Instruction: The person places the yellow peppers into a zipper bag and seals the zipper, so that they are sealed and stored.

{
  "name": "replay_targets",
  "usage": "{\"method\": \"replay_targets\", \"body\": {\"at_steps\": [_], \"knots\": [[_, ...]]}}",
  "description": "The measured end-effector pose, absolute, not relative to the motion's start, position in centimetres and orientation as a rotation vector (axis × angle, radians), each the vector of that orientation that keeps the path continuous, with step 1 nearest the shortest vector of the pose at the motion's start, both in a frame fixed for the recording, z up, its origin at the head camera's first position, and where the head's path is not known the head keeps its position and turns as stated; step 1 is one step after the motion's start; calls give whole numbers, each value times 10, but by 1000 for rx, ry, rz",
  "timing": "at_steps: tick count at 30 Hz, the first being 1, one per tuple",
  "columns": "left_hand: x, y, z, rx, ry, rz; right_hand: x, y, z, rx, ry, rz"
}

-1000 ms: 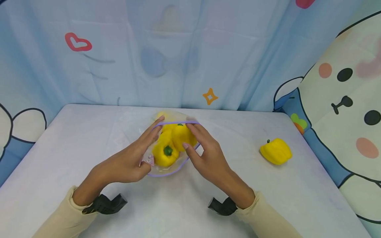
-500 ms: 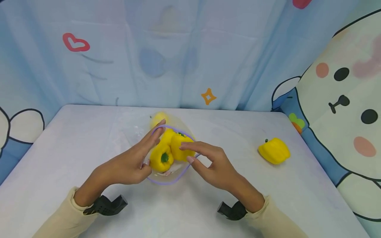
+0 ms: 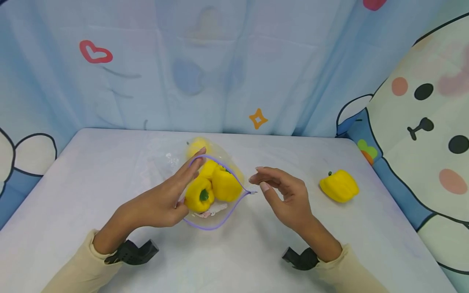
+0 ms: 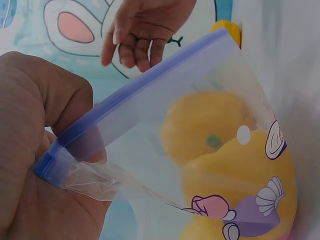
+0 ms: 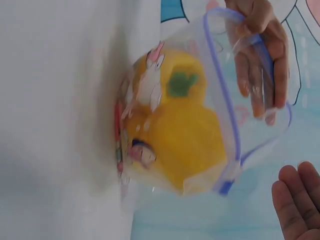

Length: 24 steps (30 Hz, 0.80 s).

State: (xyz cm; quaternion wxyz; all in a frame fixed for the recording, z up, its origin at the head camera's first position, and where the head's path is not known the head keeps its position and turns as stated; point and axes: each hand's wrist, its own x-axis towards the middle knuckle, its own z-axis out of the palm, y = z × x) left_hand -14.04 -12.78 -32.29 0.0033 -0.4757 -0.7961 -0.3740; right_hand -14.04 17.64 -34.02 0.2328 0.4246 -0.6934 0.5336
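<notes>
A clear zip bag with a purple zip rim stands gaping on the table, several yellow bell peppers inside it. Another yellow pepper shows through the plastic at the back. My left hand grips the bag's left rim; in the left wrist view, thumb and fingers hold the corner of the zip. Just right of the bag, apart from it, my right hand is held in the air with loosely bent fingers and nothing in it.
A loose yellow bell pepper lies on the white table, to the right of my right hand. Behind the table hangs a light blue patterned curtain. Black camera mounts sit on both wrists.
My right hand has come off the bag's right rim and moved right and away from it. The bag's mouth has shifted slightly; my left hand still holds the left rim.
</notes>
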Motion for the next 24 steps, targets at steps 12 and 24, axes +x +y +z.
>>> {"method": "replay_targets", "body": {"at_steps": [12, 24], "knots": [[-142, -128, -326, -1521, -2468, -1185, -141, 223, -354, 938, -2308, 1364], [-142, -128, -325, -1490, -2491, -1184, -154, 264, -353, 794, -2406, 1139]]}}
